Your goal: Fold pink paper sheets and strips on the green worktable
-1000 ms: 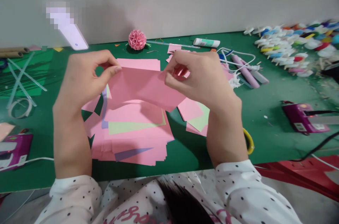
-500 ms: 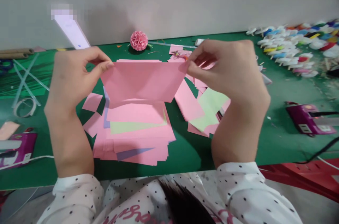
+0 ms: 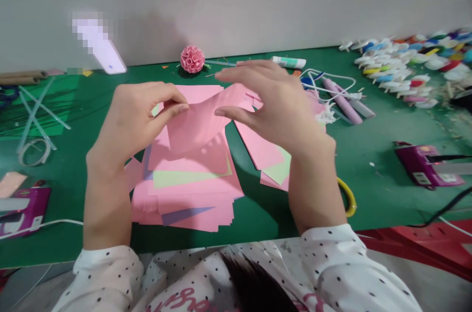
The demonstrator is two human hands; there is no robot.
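Note:
My left hand (image 3: 143, 118) pinches a sheet of pink paper (image 3: 195, 125) at its left end. The sheet curves up and to the right, tilted above the stack. My right hand (image 3: 273, 100) is beside the sheet's right part, thumb and fingers apart; whether it touches the paper I cannot tell. Below lies a stack of mostly pink paper (image 3: 191, 204), with a green sheet (image 3: 191, 178) and a purple one (image 3: 188, 214) showing between. To the right are more pink sheets (image 3: 258, 147), partly under my right forearm.
A pink folded paper ball (image 3: 192, 59) sits near the wall, and a phone (image 3: 101, 49) leans there. On the right lie a glue stick (image 3: 289, 62), pink-handled tools (image 3: 342, 100), a heap of coloured caps (image 3: 401, 71) and a purple box (image 3: 424, 164). Tape (image 3: 35, 152) lies left.
My right hand has let go of the sheet's right corner and moved left with fingers spread. My left hand has moved right and slightly down, still holding the paper, which now bends.

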